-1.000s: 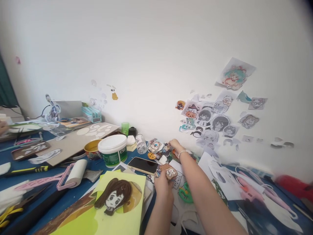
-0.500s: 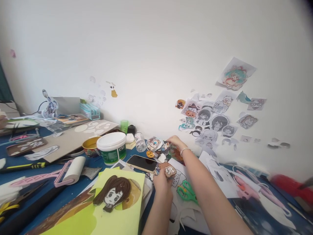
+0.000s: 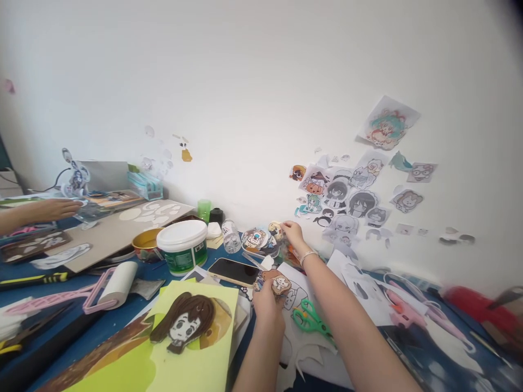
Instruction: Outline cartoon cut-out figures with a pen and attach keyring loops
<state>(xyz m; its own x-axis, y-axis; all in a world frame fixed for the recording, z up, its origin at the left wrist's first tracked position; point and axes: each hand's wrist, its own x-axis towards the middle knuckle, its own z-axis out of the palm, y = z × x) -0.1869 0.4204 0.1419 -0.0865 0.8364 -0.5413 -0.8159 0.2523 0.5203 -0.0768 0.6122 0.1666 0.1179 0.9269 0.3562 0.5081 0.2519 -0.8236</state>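
Observation:
My left hand [image 3: 266, 302] is closed on a brown-haired character cutout [image 3: 278, 283], held just above the papers near the table's middle. My right hand [image 3: 293, 234] reaches to the back by the wall and pinches a small round yellowish cutout [image 3: 275, 230], lifted a little over a pile of coloured cutouts [image 3: 256, 240]. A bracelet shows on my right wrist. A black phone [image 3: 231, 271] lies left of my left hand. Green scissors [image 3: 309, 319] lie under my right forearm.
A green tub with a white lid [image 3: 182, 247], a gold tin [image 3: 145, 250], a pink lint roller [image 3: 85, 291] and a yellow-green sheet with a brown-haired figure [image 3: 192, 326] lie left. Another person's hand [image 3: 53, 208] rests far left. Pink glue gun [image 3: 402, 311] lies right. Stickers [image 3: 351, 201] cover the wall.
My right hand has picked a small round cutout up out of the pile and raised it. Another person's hand has come into view at the far left. The camera drifted slightly right.

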